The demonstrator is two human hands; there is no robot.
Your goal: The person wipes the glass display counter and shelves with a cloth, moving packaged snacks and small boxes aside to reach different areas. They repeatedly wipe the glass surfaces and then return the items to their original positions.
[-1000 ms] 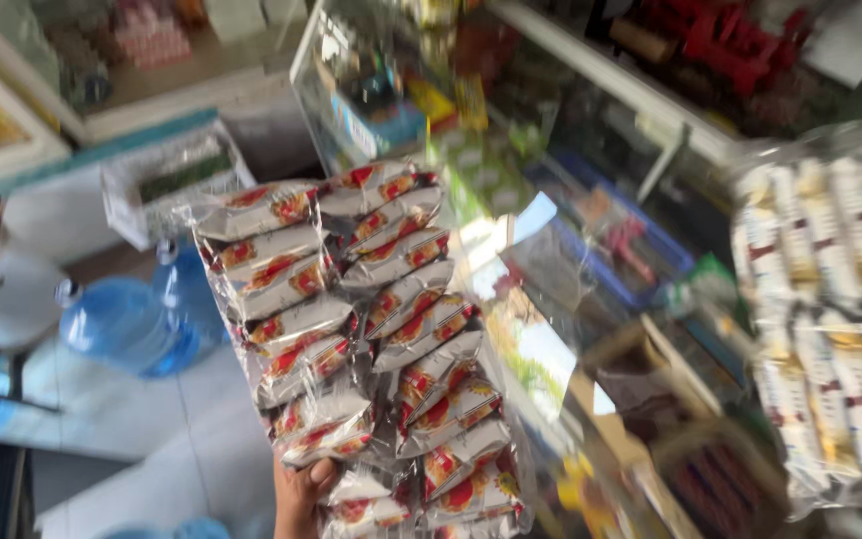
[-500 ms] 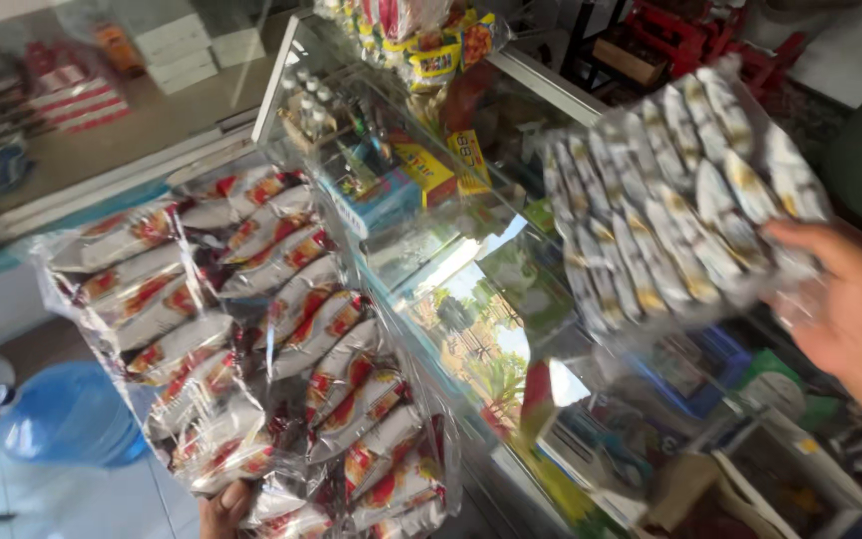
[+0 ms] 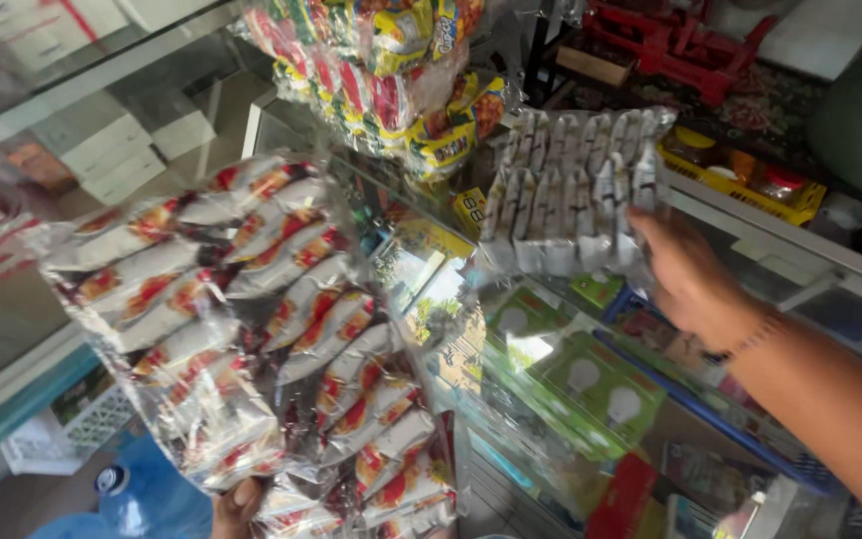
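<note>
The right hand (image 3: 685, 274) is showing bare, with no glove and no ring that can be made out, and the forearm behind it is running bare toward the lower right corner with no sleeve coming into view. A thin bracelet (image 3: 750, 337) of small beads or links is sitting around the right wrist, looking reddish-brown, though its detail is too fine to tell. The left hand (image 3: 236, 504) is showing only as a small bare part at the bottom edge, a thumb with a short, plain nail; its wrist and arm are lying out of view.
</note>
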